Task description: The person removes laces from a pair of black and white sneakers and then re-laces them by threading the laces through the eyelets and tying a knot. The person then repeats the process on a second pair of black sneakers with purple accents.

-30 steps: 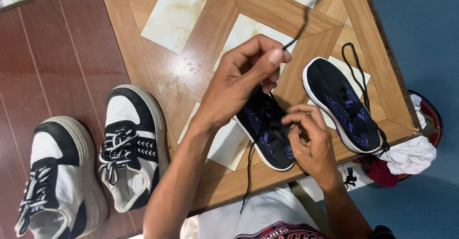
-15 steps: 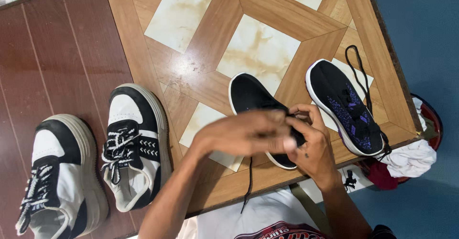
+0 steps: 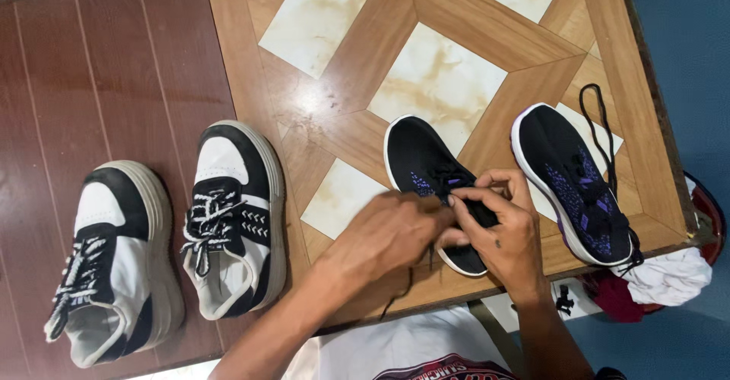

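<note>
A black knit shoe with purple marks point(image 3: 426, 163) lies on the patterned wooden table point(image 3: 342, 60), toe pointing away from me. My left hand point(image 3: 391, 232) and my right hand point(image 3: 494, 224) meet over its lacing, fingertips pinched together on the black lace point(image 3: 449, 197). The lace's loose end point(image 3: 395, 296) hangs over the table's near edge. The second black and purple shoe point(image 3: 574, 182) lies just to the right, its lace point(image 3: 601, 121) trailing toward the far side.
Two black and white platform sneakers point(image 3: 236, 216) point(image 3: 110, 262) with patterned laces stand on the reddish wooden floor at left. A red basin point(image 3: 703, 205) with white cloth point(image 3: 669, 277) sits at the table's right corner on blue floor.
My left hand, raised and pulling the lace up a second ago, has dropped to the shoe and joined my right hand. The view has shifted slightly, so everything sits further right.
</note>
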